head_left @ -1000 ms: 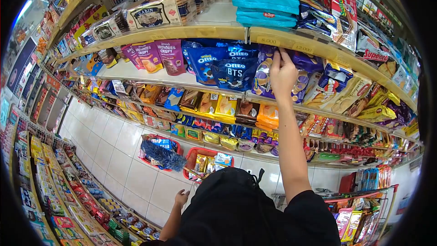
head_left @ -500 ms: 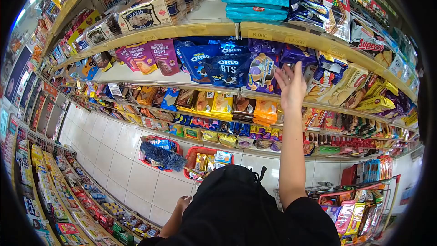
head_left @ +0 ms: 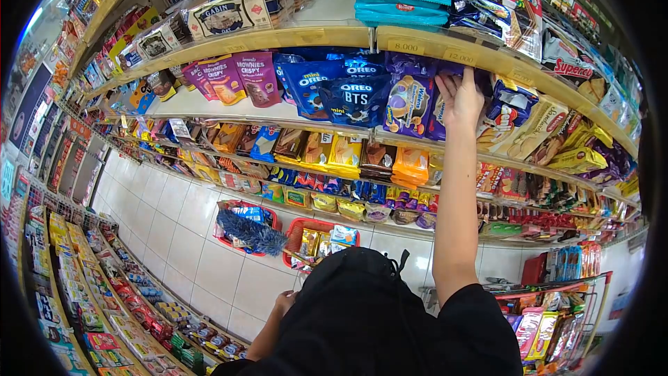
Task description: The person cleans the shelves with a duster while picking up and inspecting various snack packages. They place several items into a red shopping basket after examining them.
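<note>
My right hand (head_left: 460, 101) reaches up to the shelf under the price labels, its fingers bent around the upper part of a purple snack packet (head_left: 437, 120). Part of that packet is hidden by the hand. Left of it stands another purple pouch with a biscuit picture (head_left: 407, 106), beside blue Oreo pouches (head_left: 356, 103). A blue-and-white packet (head_left: 511, 103) leans to the right of the hand. Low beside my body, my left hand (head_left: 284, 302) has its fingers curled; anything in them is hidden. Above it lies a fluffy blue duster (head_left: 250, 232).
Two red baskets, the left (head_left: 276, 220) and the right (head_left: 292, 237), hold packets on the tiled floor (head_left: 202, 237). A cart (head_left: 604, 292) of snacks stands at right. Stocked shelves (head_left: 90, 299) line the left. The upper shelf edge (head_left: 487, 59) overhangs my right hand.
My right hand has moved slightly right and in among the purple packets, and its spread fingers have bent. The left hand has shifted slightly, with its fingers more curled. The view has moved a little.
</note>
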Tool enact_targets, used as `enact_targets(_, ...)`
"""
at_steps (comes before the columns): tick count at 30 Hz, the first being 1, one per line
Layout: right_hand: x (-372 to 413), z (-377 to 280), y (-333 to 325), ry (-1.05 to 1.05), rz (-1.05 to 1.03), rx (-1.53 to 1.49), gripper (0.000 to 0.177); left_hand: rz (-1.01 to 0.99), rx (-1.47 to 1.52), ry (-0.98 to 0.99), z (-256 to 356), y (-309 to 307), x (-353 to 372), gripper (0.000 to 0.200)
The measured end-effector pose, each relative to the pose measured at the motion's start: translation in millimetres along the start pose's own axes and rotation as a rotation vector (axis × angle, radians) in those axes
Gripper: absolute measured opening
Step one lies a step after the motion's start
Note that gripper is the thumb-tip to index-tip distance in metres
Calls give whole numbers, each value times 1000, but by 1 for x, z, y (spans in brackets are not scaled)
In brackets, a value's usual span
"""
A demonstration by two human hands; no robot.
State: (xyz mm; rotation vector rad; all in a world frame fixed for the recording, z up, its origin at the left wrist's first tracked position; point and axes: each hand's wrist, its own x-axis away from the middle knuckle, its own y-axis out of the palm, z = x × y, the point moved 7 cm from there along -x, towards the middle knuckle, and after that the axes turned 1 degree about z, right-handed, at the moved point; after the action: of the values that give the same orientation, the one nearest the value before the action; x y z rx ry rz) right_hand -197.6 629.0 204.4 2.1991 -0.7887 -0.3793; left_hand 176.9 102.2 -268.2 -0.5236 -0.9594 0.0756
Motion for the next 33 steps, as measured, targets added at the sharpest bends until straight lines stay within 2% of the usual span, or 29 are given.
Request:
enact_targets(5, -1, 1, -4, -24, 11, 108, 53, -62, 37, 37, -25, 0, -7, 45)
enact_targets(8, 6, -1, -5, -41, 36, 204, 52, -61, 174, 15, -41, 8, -16, 42)
enact_targets(11, 10, -1, -7, -44, 49, 257, 55, -31, -39, 56, -14, 1, 3, 43)
enact_targets(13, 9, 0, -10, -22, 131, 301, 54, -7, -38, 62, -14, 1, 0, 44)
enact_targets(16, -1, 5, -16, -27, 98, 329, 52, -20, 2, 16, -19, 3, -8, 44)
enact_targets(19, 3, 8, -21, 83, 40, 300, 51, -10, -1, -28, -4, 0, 5, 43)
enact_targets(22, 14, 5, -21, 68, -64, 163, 65, -7, -55, -18, -7, -2, 1, 43)
enact_targets(25, 28, 3, -23, 23, -46, 106, 56, -29, -23, -10, -12, -1, -3, 43)
enact_targets(29, 35, 7, -27, -80, -78, 127, 59, -52, 41, -6, -24, 3, -13, 45)
enact_targets(32, 37, 8, -28, -127, -61, 158, 64, 8, -42, -25, 22, -9, 34, 48)
enact_targets(33, 40, 6, -27, -123, -75, 135, 68, 31, -81, -5, 17, -10, 29, 49)
